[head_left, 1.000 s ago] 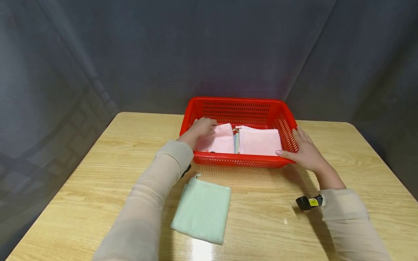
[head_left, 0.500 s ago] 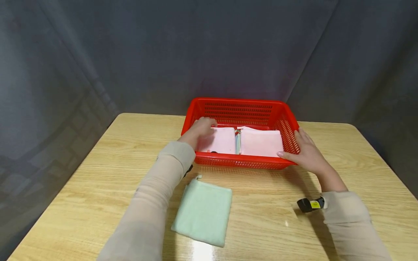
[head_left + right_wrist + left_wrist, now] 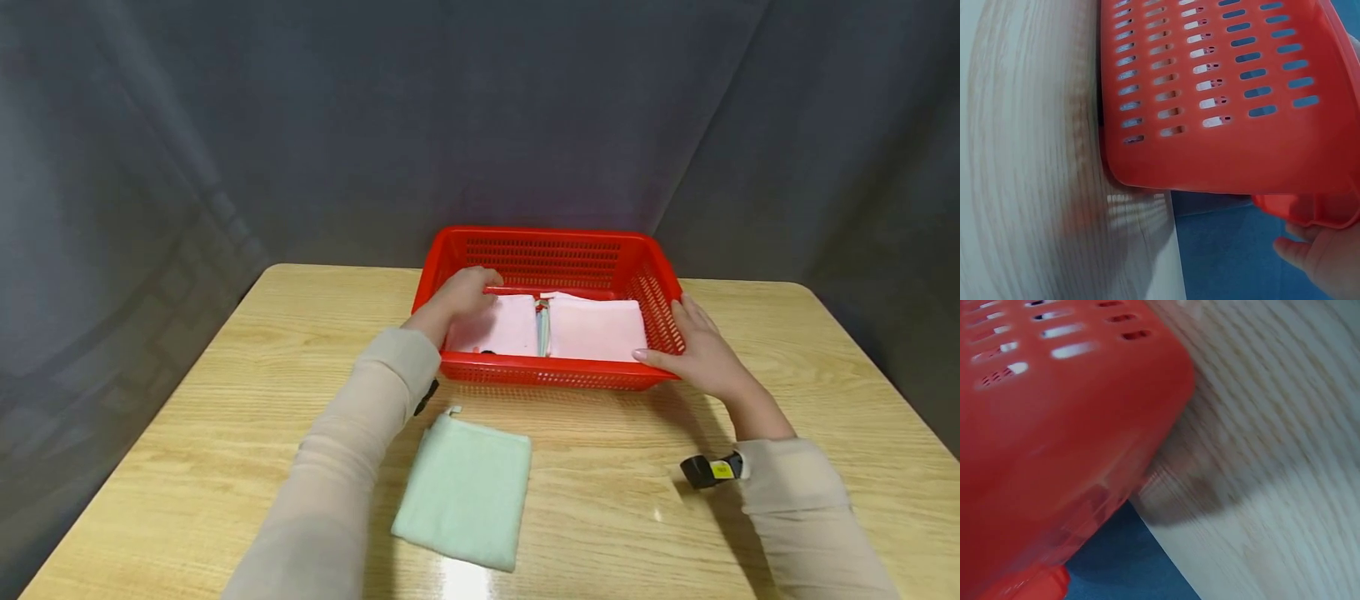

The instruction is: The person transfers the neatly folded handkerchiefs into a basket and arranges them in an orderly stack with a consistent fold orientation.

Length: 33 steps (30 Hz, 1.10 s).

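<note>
In the head view a red plastic basket (image 3: 555, 375) with slotted walls stands toward the back of the table. Two stacks lie inside it, each topped by a folded pink cloth: the left pink cloth (image 3: 510, 325) and the right pink cloth (image 3: 596, 329). My left hand (image 3: 463, 293) reaches over the basket's left side and rests at the left cloth, its fingertips near the far edge; its palm side is hidden. With thumb over the front rim and fingers along the right side, my right hand (image 3: 701, 350) grips the basket's front right corner.
A folded light green cloth (image 3: 465, 492) with a small loop lies in front of the basket. Between the pink stacks, bluish and greenish cloth edges (image 3: 543, 329) show. The wooden table (image 3: 225, 417) ends at dark grey curtains (image 3: 480, 125) behind.
The left pink cloth's raised far edge has come down, and the cloth now lies flat. My left hand has barely moved at it. The right hand keeps its grip on the basket.
</note>
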{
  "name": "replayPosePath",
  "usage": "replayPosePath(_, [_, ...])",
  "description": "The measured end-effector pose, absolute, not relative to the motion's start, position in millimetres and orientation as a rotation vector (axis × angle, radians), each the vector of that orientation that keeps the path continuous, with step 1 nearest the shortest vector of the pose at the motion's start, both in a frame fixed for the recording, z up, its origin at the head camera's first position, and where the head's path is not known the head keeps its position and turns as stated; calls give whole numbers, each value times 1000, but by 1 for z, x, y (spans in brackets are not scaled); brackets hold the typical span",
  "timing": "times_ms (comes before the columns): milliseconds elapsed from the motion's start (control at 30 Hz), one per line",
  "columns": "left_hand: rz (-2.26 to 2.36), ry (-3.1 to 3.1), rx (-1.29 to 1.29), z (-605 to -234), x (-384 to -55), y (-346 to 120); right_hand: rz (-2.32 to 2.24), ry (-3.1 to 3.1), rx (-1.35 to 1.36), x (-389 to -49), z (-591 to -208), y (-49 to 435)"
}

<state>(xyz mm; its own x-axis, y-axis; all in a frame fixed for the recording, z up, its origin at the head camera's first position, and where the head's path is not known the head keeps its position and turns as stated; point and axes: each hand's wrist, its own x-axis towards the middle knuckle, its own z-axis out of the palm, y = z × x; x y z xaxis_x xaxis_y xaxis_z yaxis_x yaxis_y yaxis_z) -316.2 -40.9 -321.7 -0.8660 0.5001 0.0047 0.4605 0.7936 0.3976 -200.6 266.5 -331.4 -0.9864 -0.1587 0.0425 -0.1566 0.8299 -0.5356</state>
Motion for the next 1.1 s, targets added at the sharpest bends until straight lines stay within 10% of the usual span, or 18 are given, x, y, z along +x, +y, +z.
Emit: replayPosePath(1100, [1085, 2691, 869, -285, -266, -58, -853, 3002, -234, -202, -330, 264])
